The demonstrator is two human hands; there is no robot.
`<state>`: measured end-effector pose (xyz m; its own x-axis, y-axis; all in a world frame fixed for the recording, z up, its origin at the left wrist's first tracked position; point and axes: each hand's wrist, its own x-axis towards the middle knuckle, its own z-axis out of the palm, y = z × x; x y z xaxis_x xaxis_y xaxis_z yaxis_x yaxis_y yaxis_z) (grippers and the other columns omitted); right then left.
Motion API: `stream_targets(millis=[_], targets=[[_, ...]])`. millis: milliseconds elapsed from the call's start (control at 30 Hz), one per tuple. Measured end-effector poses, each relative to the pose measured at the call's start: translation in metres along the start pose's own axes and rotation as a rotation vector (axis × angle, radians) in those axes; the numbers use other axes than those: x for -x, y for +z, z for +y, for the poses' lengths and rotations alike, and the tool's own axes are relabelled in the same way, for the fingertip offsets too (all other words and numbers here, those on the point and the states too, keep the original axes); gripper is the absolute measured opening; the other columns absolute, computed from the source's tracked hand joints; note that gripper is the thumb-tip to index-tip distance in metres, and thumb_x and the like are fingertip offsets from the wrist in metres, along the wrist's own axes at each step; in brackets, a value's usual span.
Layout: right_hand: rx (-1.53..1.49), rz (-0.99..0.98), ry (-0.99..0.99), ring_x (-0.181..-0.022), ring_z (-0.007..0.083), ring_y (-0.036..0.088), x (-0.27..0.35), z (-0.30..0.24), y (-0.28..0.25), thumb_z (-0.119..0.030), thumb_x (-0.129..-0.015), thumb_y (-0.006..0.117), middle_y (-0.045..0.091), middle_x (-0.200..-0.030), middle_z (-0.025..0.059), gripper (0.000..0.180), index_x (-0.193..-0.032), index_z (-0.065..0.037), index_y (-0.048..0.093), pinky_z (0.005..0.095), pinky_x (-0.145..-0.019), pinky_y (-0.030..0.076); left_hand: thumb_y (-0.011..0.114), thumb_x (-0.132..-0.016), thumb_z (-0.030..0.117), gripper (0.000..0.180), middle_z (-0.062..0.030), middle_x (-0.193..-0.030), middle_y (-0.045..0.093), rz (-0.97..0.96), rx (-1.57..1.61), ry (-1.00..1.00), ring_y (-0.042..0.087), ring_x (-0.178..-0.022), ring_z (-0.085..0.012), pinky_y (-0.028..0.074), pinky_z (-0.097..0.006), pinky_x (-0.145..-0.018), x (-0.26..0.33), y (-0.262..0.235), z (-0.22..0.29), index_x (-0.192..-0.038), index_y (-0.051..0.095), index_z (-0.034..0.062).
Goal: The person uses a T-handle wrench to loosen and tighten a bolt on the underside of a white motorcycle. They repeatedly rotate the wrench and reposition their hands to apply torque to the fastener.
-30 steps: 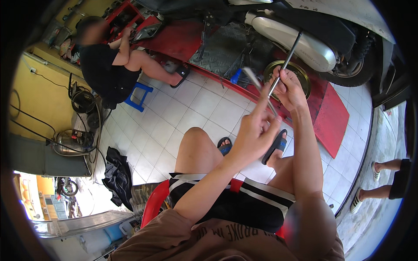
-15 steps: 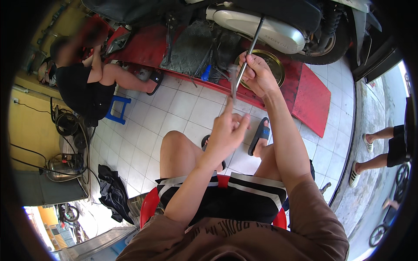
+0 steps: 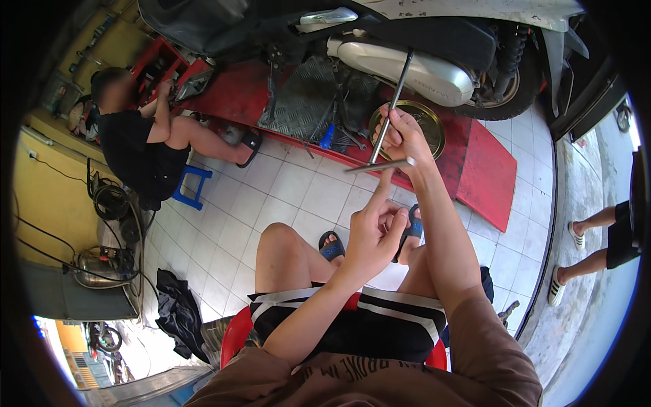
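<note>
right hand is raised in front of the person, fingers clamped around the junction of a metal t-shaped wrench. the long shaft runs up and slightly right toward the scooter, the cross bar sticks out left from the fist, roughly level. left hand sits lower and nearer the body, holding nothing, index finger stretched up with its tip touching or just under the cross bar, other fingers loosely curled. wrench is in the air, above the knees, not resting on anything.

behind the wrench a round brass-coloured pan lies on the red lift platform, just under the scooter's silver exhaust. rear wheel stands on the platform to the right. a blue-handled tool lies near the platform edge.

person sits on a red stool, bare knees up, feet in dark sandals on a white tiled floor.

another person in black squats on a small blue stool at left, working at the platform's far end. a dark cloth lies on the floor lower left. someone's legs in white shoes stand at the right edge.
</note>
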<state>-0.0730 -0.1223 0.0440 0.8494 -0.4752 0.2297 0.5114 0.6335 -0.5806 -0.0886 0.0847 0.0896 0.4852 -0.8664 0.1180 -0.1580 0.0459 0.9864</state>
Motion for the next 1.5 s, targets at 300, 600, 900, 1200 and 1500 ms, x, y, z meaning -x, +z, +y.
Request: stream_targets(millis=[300,600,900,1200,1500], targets=[[0.015,0.069,-0.021,-0.049,0.0069,0.030,0.002,-0.003,0.012,-0.025,-0.103,0.049,0.035,-0.050,-0.0053,0.022,-0.104,-0.003,0.054,0.0241,-0.052,0.025,0.059,-0.094,0.008,0.055,-0.0052,-0.070,0.063,0.110,-0.206,-0.164,0.048,-0.054,-0.0025,0.039,-0.020,-0.050,-0.009,-0.010,-0.014,-0.144,0.040,-0.0008],[0.002,0.075,-0.030,-0.050,0.0068,0.033,0.003,-0.008,0.008,-0.023,-0.103,0.049,0.035,-0.049,-0.0048,0.021,-0.104,-0.003,0.053,0.0233,-0.053,0.029,0.062,-0.087,0.003,0.052,-0.0040,-0.075,0.064,0.107,-0.465,0.300,0.050,-0.050,-0.0107,0.037,-0.025,-0.046,-0.026,-0.020,-0.003,-0.138,0.051,0.0015],[-0.079,0.016,-0.044,-0.049,0.0069,0.031,0.003,-0.009,0.006,-0.022,-0.101,0.052,0.037,-0.050,-0.0041,0.019,-0.102,-0.004,0.056,0.0238,-0.050,0.027,0.063,-0.090,0.011,0.047,-0.0104,-0.084,0.071,0.300,-0.599,0.119,0.067,-0.063,-0.0218,0.051,-0.032,-0.057,-0.031,-0.041,-0.035,-0.132,0.050,-0.0036],[-0.066,0.022,-0.069,-0.049,0.0054,0.029,0.005,-0.009,0.006,-0.026,-0.101,0.053,0.036,-0.051,-0.0066,0.021,-0.103,-0.005,0.055,0.0240,-0.052,0.025,0.063,-0.090,0.012,0.014,-0.0137,-0.071,0.065,-0.102,-0.374,0.221,0.063,-0.060,-0.0299,0.048,-0.037,-0.056,-0.030,-0.025,-0.019,-0.092,0.058,-0.0004],[0.070,0.106,-0.069,-0.050,0.0047,0.029,-0.001,0.000,0.009,-0.022,-0.100,0.052,0.034,-0.050,-0.0067,0.021,-0.109,-0.003,0.054,0.0239,-0.051,0.025,0.063,-0.087,0.003,0.049,-0.0051,-0.074,0.065,0.219,-0.351,0.436,0.059,-0.054,-0.0148,0.046,-0.026,-0.052,-0.044,-0.051,-0.030,-0.135,0.052,0.0003]])
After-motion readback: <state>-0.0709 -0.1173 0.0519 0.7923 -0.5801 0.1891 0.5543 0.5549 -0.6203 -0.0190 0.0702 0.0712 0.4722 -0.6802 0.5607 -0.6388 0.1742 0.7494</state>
